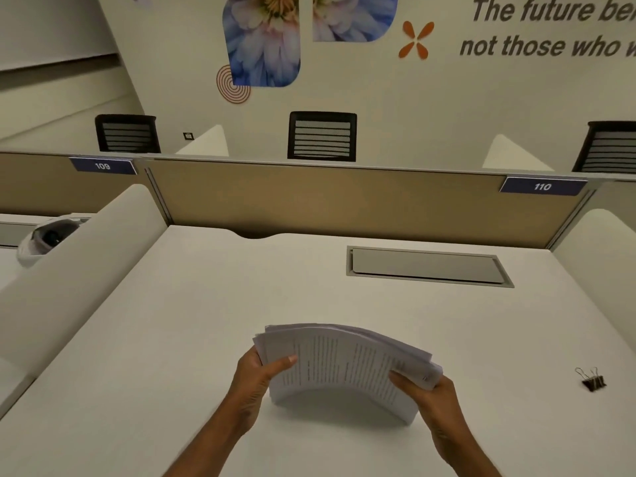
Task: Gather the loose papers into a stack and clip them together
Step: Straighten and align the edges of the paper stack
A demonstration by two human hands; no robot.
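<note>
A thick stack of white printed paper sheets (347, 366) sits low in the centre of the frame, held between both hands above the plain white bench (172, 339). The stack bows upward in an arch, with its lower edge resting on or just over the bench surface; which of the two cannot be told. The sheet edges are slightly fanned along the upper left corner and the right end, so the pile is not squared.

The left hand (256, 380) clamps the left end of the stack, thumb lying across the printed top sheet and fingers tucked behind. The right hand (435, 395) clamps the right end in the same manner, thumb on top and fingers beneath. Both forearms enter from the bottom edge of the frame.

A small black binder clip with silver wire handles (591, 378) lies on the bench at the lower right of the frame, well apart from the paper and from the right hand.

A grey rectangular cable hatch (426, 266) is set flush into the bench at centre right. A tan fabric partition (327, 197) runs across the middle of the frame, carrying blue number plates reading 109 (102, 165) and 110 (542, 186). Black mesh-backed chairs (321, 136) stand beyond it.
</note>
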